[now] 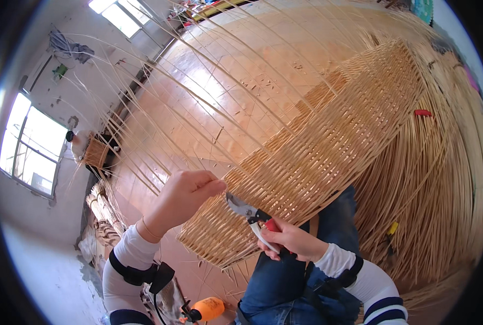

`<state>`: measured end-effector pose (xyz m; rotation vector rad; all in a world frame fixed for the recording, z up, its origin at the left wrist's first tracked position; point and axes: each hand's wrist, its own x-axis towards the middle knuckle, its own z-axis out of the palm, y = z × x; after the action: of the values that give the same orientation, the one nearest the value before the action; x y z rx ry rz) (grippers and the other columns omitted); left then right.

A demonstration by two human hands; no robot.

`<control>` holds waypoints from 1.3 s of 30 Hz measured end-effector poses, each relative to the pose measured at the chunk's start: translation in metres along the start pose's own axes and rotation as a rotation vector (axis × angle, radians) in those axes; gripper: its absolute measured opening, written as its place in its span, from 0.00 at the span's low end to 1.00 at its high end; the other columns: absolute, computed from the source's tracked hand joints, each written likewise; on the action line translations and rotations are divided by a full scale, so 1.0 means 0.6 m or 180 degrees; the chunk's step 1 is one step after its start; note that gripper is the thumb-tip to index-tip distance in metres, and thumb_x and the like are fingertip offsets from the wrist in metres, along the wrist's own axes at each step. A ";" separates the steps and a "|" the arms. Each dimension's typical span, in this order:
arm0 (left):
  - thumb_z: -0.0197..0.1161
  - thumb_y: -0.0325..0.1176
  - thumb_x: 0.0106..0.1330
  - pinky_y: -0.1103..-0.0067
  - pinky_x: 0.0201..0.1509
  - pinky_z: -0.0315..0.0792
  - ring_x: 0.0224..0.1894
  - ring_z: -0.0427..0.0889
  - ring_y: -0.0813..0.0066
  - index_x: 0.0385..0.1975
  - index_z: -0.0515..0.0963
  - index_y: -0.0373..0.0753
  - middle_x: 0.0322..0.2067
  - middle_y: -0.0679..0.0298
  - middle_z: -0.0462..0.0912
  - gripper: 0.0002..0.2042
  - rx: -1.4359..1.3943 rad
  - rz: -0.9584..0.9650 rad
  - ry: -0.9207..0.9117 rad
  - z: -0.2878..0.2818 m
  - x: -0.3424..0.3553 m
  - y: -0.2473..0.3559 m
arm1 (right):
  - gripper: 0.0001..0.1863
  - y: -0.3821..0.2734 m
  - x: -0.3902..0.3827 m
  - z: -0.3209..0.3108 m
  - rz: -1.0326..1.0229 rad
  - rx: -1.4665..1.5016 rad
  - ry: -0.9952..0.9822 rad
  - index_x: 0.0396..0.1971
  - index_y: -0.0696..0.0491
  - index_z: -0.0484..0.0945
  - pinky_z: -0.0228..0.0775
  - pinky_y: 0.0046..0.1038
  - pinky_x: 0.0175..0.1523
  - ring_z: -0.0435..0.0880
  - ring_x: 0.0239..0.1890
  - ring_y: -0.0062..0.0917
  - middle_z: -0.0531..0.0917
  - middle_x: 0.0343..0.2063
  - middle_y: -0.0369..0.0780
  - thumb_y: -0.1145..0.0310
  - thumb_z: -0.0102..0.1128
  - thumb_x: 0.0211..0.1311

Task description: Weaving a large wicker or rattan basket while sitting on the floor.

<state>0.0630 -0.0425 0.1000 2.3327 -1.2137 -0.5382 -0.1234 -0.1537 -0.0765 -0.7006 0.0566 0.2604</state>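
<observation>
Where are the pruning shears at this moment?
The shears are in the right hand, low in the head view, blades at the woven panel's edge beside the left hand.

I see white sleeves with navy stripes, black straps on both forearms, a thin bracelet, blue jeans.

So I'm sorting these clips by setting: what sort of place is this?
Probably a basket-weaving workshop. A half-woven wicker panel lies across the person's lap, loose cane strips are piled on the wooden floor, and the right hand holds pruning shears.
</observation>
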 end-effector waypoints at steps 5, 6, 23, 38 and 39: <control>0.62 0.35 0.64 0.81 0.32 0.71 0.25 0.77 0.79 0.30 0.82 0.31 0.22 0.61 0.81 0.11 -0.0007 -0.0290 -0.0166 -0.015 -0.031 -0.010 | 0.20 0.009 0.012 0.019 0.0410 -0.0146 -0.0351 0.58 0.55 0.59 0.78 0.29 0.45 0.84 0.39 0.27 0.82 0.40 0.45 0.62 0.46 0.73; 0.64 0.38 0.62 0.79 0.26 0.67 0.19 0.73 0.78 0.29 0.82 0.33 0.17 0.60 0.77 0.12 -0.0094 -0.0191 -0.0089 -0.015 -0.037 -0.016 | 0.22 0.012 0.021 0.020 0.0459 -0.0189 -0.0417 0.60 0.55 0.58 0.78 0.30 0.47 0.83 0.41 0.27 0.82 0.41 0.45 0.62 0.46 0.73; 0.59 0.34 0.66 0.74 0.34 0.72 0.29 0.79 0.67 0.27 0.77 0.33 0.24 0.58 0.77 0.10 0.0791 0.1239 0.0651 0.048 0.097 0.041 | 0.19 0.033 -0.003 0.018 0.0313 -0.0189 -0.0293 0.52 0.56 0.61 0.74 0.23 0.37 0.80 0.30 0.22 0.79 0.33 0.41 0.61 0.51 0.71; 0.67 0.31 0.59 0.83 0.22 0.54 0.19 0.59 0.89 0.25 0.80 0.34 0.15 0.76 0.66 0.07 -0.0090 -0.0005 -0.0348 0.043 0.055 0.043 | 0.20 0.011 -0.007 -0.013 -0.0339 0.0072 0.0083 0.57 0.53 0.61 0.76 0.30 0.50 0.83 0.42 0.27 0.81 0.41 0.43 0.59 0.47 0.72; 0.67 0.30 0.60 0.84 0.22 0.54 0.19 0.59 0.89 0.24 0.80 0.34 0.15 0.77 0.66 0.07 -0.0133 -0.0028 -0.0342 0.040 0.049 0.048 | 0.19 0.002 -0.011 -0.001 -0.0430 0.0066 0.0248 0.57 0.54 0.62 0.76 0.27 0.44 0.82 0.36 0.23 0.81 0.35 0.40 0.60 0.47 0.73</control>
<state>0.0474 -0.0865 0.0926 2.3010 -1.2285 -0.6930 -0.1299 -0.1544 -0.0770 -0.6908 0.0858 0.1029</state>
